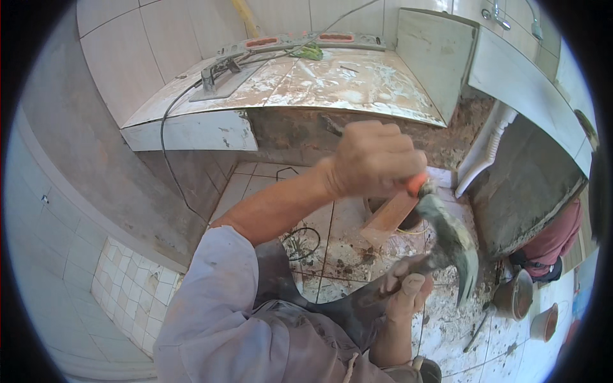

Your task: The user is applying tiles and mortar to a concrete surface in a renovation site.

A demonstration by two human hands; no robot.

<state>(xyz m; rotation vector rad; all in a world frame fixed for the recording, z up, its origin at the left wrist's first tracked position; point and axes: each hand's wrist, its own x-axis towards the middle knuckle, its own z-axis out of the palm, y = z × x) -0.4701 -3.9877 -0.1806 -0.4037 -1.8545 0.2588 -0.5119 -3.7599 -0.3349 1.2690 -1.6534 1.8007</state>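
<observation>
My left hand (378,158) is closed around a chisel with an orange end (417,184). Its dark tip (331,125) points at the bare brown strip (287,127) below the tiled counter's front edge. My right hand (410,297) grips the handle of a claw hammer (450,236). One end of the dusty grey hammer head is close beside the chisel's orange end; whether they touch I cannot tell. The curved claw hangs down on the right. Both the hand and the hammer look slightly blurred.
Dusty white tiles cover the counter (357,80), where a long grey level (287,43) and a cable (167,121) lie. Below, a reddish-brown block (391,220) stands on the debris-strewn floor (345,255). At right are a white drain pipe (488,153), buckets (514,297) and another person's sleeve (552,236).
</observation>
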